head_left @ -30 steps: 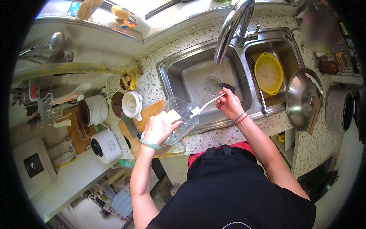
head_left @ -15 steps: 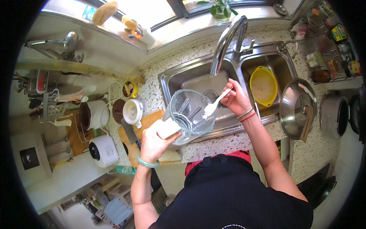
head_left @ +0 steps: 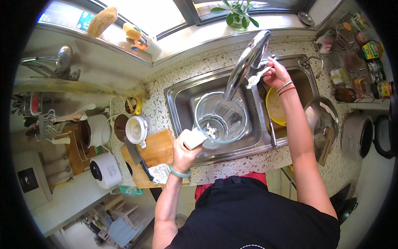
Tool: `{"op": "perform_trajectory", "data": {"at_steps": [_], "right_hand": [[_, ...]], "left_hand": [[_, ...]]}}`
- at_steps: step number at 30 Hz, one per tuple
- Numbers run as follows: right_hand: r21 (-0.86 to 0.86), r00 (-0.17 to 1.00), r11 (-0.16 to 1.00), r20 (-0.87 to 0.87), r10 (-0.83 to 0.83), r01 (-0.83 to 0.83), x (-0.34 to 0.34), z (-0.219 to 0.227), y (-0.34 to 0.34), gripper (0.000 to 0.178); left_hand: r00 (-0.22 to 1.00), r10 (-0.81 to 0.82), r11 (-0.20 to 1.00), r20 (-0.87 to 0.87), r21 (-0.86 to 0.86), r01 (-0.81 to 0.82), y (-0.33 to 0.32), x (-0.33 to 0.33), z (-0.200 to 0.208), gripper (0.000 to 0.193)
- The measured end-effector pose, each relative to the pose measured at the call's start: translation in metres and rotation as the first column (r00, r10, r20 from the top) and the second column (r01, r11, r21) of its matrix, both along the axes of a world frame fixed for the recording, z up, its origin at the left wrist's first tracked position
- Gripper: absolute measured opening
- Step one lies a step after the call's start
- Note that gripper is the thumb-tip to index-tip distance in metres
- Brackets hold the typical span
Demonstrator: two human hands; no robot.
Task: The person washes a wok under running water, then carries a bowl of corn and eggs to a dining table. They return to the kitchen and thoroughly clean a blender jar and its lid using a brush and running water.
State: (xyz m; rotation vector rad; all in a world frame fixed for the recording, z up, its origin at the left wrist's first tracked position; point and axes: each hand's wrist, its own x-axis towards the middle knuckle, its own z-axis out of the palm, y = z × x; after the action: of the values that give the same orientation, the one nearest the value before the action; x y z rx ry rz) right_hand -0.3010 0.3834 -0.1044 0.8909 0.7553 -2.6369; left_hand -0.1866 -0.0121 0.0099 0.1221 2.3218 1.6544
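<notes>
My left hand grips the white handle of a clear blender jar, whose open mouth faces up over the left sink basin. At the bottom of the jar, the blades show. My right hand is closed on a small white brush, its ragged white end pointing down to the left. The fingers of that hand are close to the tap's lever; whether they touch it, I cannot tell. Beside the brush, the chrome tap arches over the sink, its spout above the jar's rim.
A yellow colander sits in the right basin, and a steel pan lid leans by it. Left of the sink lie a cutting board, a knife, a cloth and a white round lid. Spice bottles line the right.
The brush has come out of the jar as my right hand moved up and right to the tap. My left hand has shifted the jar a little to the right over the basin.
</notes>
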Motion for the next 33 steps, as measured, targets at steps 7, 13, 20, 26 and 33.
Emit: {"op": "perform_trajectory", "data": {"at_steps": [7, 13, 20, 26, 33], "right_hand": [[0.146, 0.996, 0.988, 0.068, -0.05, 0.04, -0.016, -0.007, -0.006, 0.03], [0.184, 0.991, 0.977, 0.061, -0.12, 0.107, -0.013, -0.016, 0.005, 0.029], [0.33, 0.993, 0.942, -0.113, -0.02, 0.056, 0.033, 0.023, -0.013, 0.029], [0.505, 0.925, 0.855, -0.258, 0.279, -0.117, 0.08, 0.069, -0.073, 0.022], [0.876, 0.939, 0.472, -0.237, 0.248, 0.097, 0.096, 0.054, -0.083, 0.023]], "left_hand": [[0.999, 0.043, 0.999, 0.027, 0.019, -0.044, 0.013, -0.005, -0.012, 0.018], [0.999, 0.037, 0.999, 0.024, 0.022, -0.038, 0.021, -0.012, -0.015, 0.017], [0.998, 0.061, 0.998, -0.01, -0.02, -0.061, 0.023, -0.009, -0.026, 0.017], [0.995, 0.01, 0.99, -0.1, -0.138, -0.024, 0.027, -0.006, -0.017, 0.016], [0.991, 0.081, 0.986, -0.11, -0.133, -0.095, 0.017, 0.004, -0.018, 0.016]]}}
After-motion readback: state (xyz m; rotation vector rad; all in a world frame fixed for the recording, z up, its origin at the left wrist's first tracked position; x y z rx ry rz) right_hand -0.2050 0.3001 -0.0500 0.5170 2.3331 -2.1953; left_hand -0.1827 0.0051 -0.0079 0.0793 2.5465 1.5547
